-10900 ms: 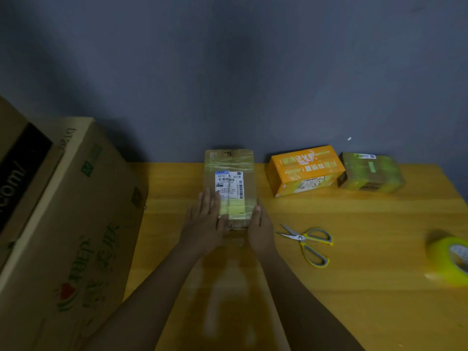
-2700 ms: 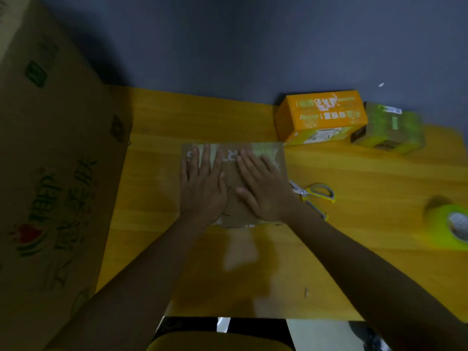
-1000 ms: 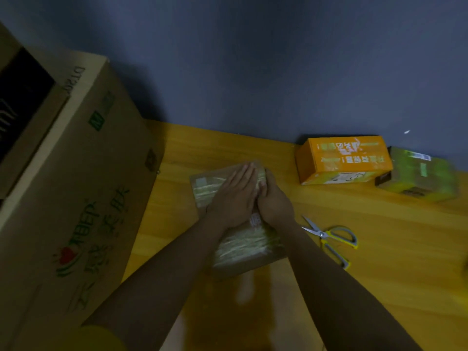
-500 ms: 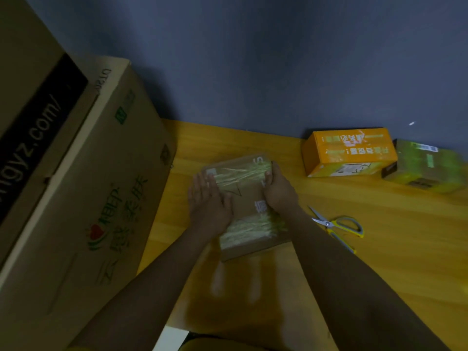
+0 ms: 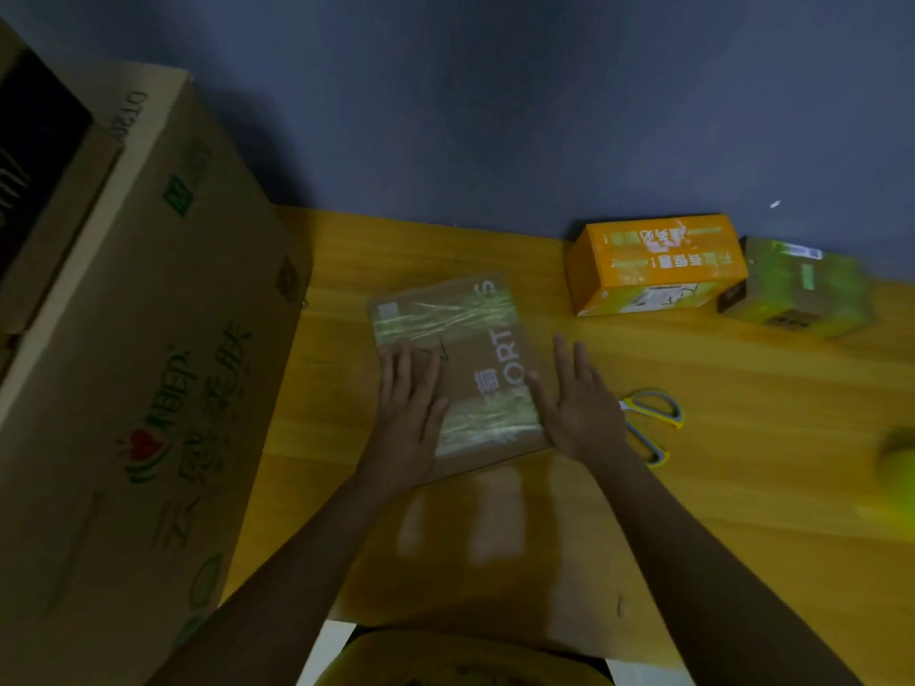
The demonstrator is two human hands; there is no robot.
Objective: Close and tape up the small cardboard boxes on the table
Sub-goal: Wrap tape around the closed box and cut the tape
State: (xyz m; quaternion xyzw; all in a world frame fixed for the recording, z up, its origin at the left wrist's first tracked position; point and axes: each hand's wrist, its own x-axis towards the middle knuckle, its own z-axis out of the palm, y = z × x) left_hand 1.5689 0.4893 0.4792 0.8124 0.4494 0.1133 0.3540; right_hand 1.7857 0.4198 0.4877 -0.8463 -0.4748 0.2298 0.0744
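Against a blue-grey wall, the wooden table [image 5: 742, 487] carried a flat brown box [image 5: 475, 358], taped with yellowish strips. Its left part was pressed by the left hand [image 5: 408, 413], fingers straight. The right hand [image 5: 577, 403] was laid flat at the box's right edge, nothing grasped.

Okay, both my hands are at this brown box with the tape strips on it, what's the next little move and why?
Probably slide the brown box aside toward the orange box and the green-taped box. Two tape bands already cross its top, its flaps lie flat, and your left hand and right hand are open, holding nothing. It looks finished; check the far edge first.
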